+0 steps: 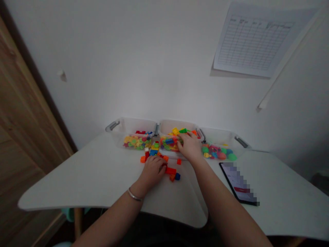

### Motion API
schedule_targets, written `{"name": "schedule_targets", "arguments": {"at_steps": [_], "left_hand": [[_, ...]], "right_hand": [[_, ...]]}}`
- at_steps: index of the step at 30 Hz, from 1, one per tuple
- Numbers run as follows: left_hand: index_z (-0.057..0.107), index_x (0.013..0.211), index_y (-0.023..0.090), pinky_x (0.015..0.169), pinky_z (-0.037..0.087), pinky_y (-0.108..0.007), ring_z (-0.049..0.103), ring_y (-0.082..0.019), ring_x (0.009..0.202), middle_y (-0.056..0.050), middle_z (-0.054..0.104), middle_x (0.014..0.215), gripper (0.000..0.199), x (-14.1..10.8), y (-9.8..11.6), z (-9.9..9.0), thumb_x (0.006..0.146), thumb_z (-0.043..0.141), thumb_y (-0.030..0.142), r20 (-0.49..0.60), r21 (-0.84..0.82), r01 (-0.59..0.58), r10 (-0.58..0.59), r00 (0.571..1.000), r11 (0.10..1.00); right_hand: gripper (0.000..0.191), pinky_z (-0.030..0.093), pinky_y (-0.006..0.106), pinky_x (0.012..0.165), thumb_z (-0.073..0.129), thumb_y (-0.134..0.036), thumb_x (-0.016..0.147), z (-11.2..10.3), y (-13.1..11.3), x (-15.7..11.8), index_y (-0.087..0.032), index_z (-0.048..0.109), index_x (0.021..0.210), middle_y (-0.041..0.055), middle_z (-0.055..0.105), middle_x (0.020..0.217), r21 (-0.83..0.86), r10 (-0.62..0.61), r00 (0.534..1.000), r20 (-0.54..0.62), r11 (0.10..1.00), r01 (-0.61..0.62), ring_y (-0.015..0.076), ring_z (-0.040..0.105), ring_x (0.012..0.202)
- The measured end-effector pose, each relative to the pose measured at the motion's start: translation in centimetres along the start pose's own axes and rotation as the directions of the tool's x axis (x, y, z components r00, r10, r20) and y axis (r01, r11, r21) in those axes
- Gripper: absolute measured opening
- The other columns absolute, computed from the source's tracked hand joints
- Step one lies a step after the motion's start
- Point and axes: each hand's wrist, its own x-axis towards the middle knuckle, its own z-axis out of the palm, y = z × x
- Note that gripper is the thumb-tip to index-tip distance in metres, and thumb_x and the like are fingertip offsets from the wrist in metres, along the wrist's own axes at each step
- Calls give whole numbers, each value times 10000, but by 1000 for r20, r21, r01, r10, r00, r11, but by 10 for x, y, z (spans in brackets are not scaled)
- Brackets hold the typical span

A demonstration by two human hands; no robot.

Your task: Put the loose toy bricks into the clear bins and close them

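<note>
My left hand (155, 167) rests on the table with its fingers curled over a cluster of toy building bricks. Orange and red bricks (170, 170) stick out to its right, beside a dark blue brick (177, 176). Past its fingertips are a blue brick (154, 152) and a white-topped red piece (146, 153). My right hand (189, 145) reaches over the front wall of the middle clear box (177, 124), fingers apart and bent down to the colourful bricks (168, 141) inside. Its fingertips are partly hidden, and I see nothing held in them.
A left clear box (137, 124) holds small yellow, green and red pieces. In the right clear box (218, 135) lie rounded colourful pieces. A single orange brick (179, 161) lies between my hands. A phone (239, 185) lies on the white table (89, 178) at right. Behind stands a wall.
</note>
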Motion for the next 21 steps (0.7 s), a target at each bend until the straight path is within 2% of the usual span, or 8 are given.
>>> {"name": "schedule_targets", "arguments": {"at_steps": [3, 6, 10, 14, 17, 21], "left_hand": [[684, 951, 196, 963, 418, -436, 583, -243, 1028, -69, 700, 1019, 184, 0, 0, -1, 874, 517, 185, 8, 0, 5, -5, 1000, 1000], [682, 945, 190, 964, 418, -435, 583, -242, 1025, -71, 699, 1017, 182, 0, 1, -1, 873, 515, 183, 10, 3, 1, -1, 1000, 1000], [678, 937, 200, 958, 422, -426, 584, -236, 1020, -68, 698, 1008, 176, 0, 1, -2, 876, 513, 190, 0, 4, 0, 0, 1000, 1000], [677, 946, 202, 957, 421, -429, 586, -238, 1028, -67, 700, 1026, 169, 0, 1, -1, 870, 526, 186, -7, -2, 11, -11, 1000, 1000], [678, 954, 198, 958, 421, -431, 585, -241, 1033, -68, 701, 1044, 172, 0, 0, 0, 872, 527, 186, -17, -8, 12, -12, 1000, 1000], [679, 963, 192, 957, 422, -430, 588, -241, 1031, -70, 705, 1045, 175, 1, -2, 2, 876, 527, 183, -27, -3, 5, -5, 1000, 1000]], "right_hand": [[430, 313, 510, 1113, 593, -230, 814, 3, 0, -1, -130, 632, 1230, 151, 629, 1289, -3, -17, 999, 28, 1000, 17, 340, 466, 1259], [478, 335, 488, 1107, 568, -215, 813, 7, 4, -3, -117, 580, 1280, 160, 602, 1314, 83, -42, 999, -20, 996, 43, 316, 500, 1235], [432, 382, 463, 1071, 503, -197, 831, 6, 9, -12, -142, 577, 1253, 147, 628, 1245, 212, -34, 987, -157, 975, 67, 275, 537, 1186], [358, 403, 457, 1038, 480, -182, 848, 5, 10, -33, -163, 612, 1180, 131, 653, 1177, 225, -24, 975, -222, 971, 75, 265, 560, 1132], [268, 448, 414, 978, 465, -174, 871, 9, 12, -51, -182, 664, 1050, 113, 683, 1065, 263, -22, 986, -165, 963, 66, 244, 590, 1054], [223, 473, 356, 938, 494, -140, 867, 20, 19, -70, -211, 699, 921, 69, 698, 1004, 342, -65, 994, 82, 939, 33, 202, 614, 1006]]}}
